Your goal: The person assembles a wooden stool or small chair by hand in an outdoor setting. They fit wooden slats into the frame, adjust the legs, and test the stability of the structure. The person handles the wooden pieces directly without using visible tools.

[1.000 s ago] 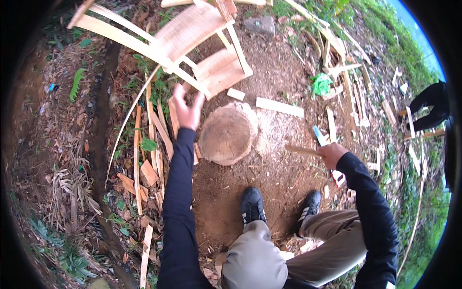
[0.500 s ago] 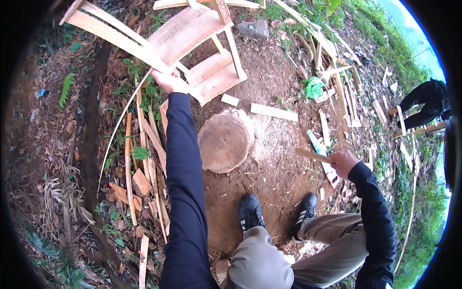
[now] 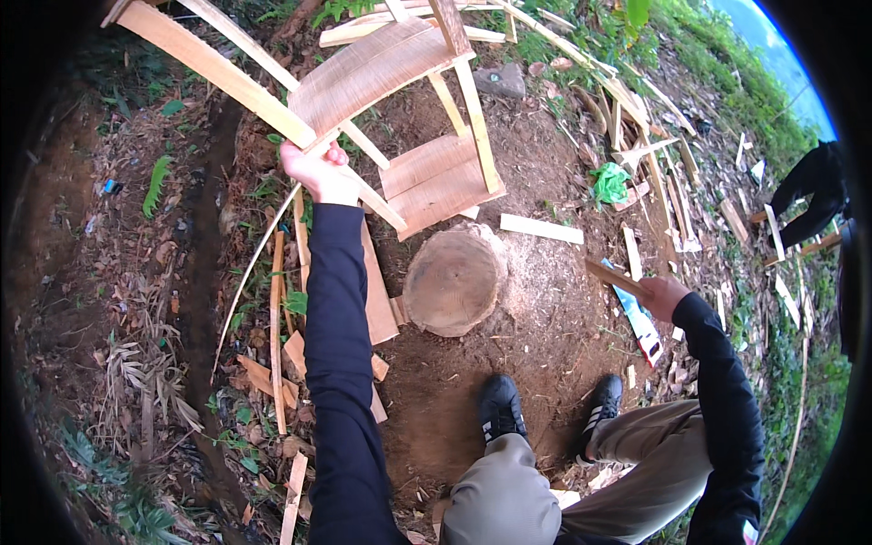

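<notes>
A pale wooden chair [image 3: 372, 77] is held up at the upper left. My left hand [image 3: 318, 173] is closed around its frame where the seat meets a long rail. The chair is tilted, and its lower wooden panel [image 3: 440, 182] hangs just beyond a round tree stump [image 3: 454, 282]. At the right, my right hand [image 3: 665, 298] grips a short, flat wooden strip [image 3: 610, 276] that points left, toward the stump. On the ground below that strip lies a handsaw [image 3: 639, 325] with a blue and white blade.
A white offcut [image 3: 542, 229] and sawdust lie beside the stump. Planks [image 3: 375, 286] and sticks are scattered at left. More timber [image 3: 636, 118] and a green plastic bag [image 3: 610, 184] lie at the far right. A grey stone [image 3: 500, 82] sits behind; another person [image 3: 808, 195] stands at the right edge.
The view has shifted, so most things sit further right. The chair has turned slightly in my left hand's grip and its lower panel is nearer the stump. My right hand still holds the strip.
</notes>
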`<state>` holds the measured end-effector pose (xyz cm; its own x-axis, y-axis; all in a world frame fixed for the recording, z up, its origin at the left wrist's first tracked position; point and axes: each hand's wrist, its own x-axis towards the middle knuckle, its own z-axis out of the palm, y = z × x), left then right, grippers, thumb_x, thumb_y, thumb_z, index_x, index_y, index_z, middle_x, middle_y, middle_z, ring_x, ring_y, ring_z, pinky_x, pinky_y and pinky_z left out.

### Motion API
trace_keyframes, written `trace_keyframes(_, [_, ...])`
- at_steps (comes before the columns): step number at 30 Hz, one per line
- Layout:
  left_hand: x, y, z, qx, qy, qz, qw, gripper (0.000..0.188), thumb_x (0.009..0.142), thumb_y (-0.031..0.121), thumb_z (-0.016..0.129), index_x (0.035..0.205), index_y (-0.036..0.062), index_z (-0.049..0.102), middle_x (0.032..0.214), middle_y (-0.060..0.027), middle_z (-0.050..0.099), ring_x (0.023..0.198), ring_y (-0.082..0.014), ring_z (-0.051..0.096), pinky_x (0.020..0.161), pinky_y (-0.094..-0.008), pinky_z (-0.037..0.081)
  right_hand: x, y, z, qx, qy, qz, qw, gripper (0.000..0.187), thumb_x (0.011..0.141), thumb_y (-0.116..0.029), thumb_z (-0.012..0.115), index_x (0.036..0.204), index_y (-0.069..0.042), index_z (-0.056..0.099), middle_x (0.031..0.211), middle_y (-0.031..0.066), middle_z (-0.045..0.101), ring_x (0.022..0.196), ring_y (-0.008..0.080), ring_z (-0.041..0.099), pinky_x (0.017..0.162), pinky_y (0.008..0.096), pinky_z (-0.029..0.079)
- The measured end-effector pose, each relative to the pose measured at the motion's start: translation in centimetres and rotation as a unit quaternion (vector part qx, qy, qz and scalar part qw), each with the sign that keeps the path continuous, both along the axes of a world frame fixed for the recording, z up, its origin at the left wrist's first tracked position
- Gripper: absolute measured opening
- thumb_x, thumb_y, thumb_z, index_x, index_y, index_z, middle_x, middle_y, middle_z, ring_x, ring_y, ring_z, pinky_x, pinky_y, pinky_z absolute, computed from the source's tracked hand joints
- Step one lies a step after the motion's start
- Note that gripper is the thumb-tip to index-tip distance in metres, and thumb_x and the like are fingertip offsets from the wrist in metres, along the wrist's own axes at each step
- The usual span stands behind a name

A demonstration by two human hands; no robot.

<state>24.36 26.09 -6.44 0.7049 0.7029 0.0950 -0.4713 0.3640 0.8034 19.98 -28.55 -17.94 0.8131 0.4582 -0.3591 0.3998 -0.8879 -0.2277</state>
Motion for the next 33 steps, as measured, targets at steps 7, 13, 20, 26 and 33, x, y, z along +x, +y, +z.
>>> trace_keyframes(7, [-7.1, -0.6, 6.9, 0.033, -0.008, -0.026, 0.999, 0.046, 0.093, 0.047, 0.023, 0.074, 0.0110, 0.044, 0.047, 0.0009, 0.030, 0.040, -0.0134, 0.028, 0.045, -0.0297, 0.028, 1.0, 3.5, 1.7, 0.185, -0.141, -0.068, 0.970, 0.023, 0.089, -0.022, 0.059, 0.105, -0.006, 0.063, 0.081, 0.0217, 0.066, 0.082, 0.0399, 0.064, 0.074, 0.0489, 0.050])
trace_keyframes(13, [-12.6, -3.9, 7.5, 0.010, -0.016, 0.001, 1.000, 0.041, 0.094, 0.045, 0.028, 0.072, 0.0122, 0.039, 0.047, 0.0002, 0.030, 0.041, -0.0138, 0.031, 0.045, -0.0296, 0.031, 1.0, 11.8, 5.5, 0.458, -0.034, -0.154, 0.875, 0.032, 0.096, -0.033, 0.057, 0.102, -0.002, 0.064, 0.068, 0.0070, 0.059, 0.052, 0.0203, 0.056, 0.050, 0.0321, 0.045])
trace_keyframes(20, [-16.5, -7.4, 3.9, -0.009, 0.000, 0.033, 0.999, 0.033, 0.095, 0.039, 0.034, 0.076, 0.0125, 0.040, 0.053, -0.0007, 0.035, 0.042, -0.0133, 0.034, 0.043, -0.0279, 0.031, -5.5, 19.9, 11.9, 0.684, 0.114, -0.110, 0.712, 0.037, 0.102, -0.032, 0.049, 0.120, -0.003, 0.061, 0.102, 0.0023, 0.067, 0.054, 0.0055, 0.050, 0.050, 0.0231, 0.044])
trace_keyframes(26, [-17.4, -8.3, 3.6, 0.029, 0.002, 0.015, 0.999, 0.042, 0.096, 0.044, 0.030, 0.072, 0.0124, 0.041, 0.053, -0.0012, 0.038, 0.044, -0.0144, 0.036, 0.048, -0.0290, 0.033, -5.1, 19.1, 11.1, 0.670, 0.129, -0.098, 0.724, 0.037, 0.100, -0.032, 0.053, 0.124, -0.005, 0.060, 0.096, 0.0009, 0.065, 0.053, 0.0054, 0.051, 0.049, 0.0230, 0.044])
trace_keyframes(33, [-18.5, -5.6, 3.8, -0.006, 0.010, -0.185, 0.983, 0.076, 0.088, 0.078, 0.020, 0.078, 0.0087, 0.050, 0.061, -0.0051, 0.044, 0.061, -0.0221, 0.045, 0.068, -0.0392, 0.040, -5.2, 18.7, 11.3, 0.648, 0.147, -0.082, 0.743, 0.036, 0.099, -0.032, 0.054, 0.122, -0.006, 0.061, 0.060, -0.0024, 0.051, 0.052, 0.0061, 0.051, 0.050, 0.0222, 0.042])
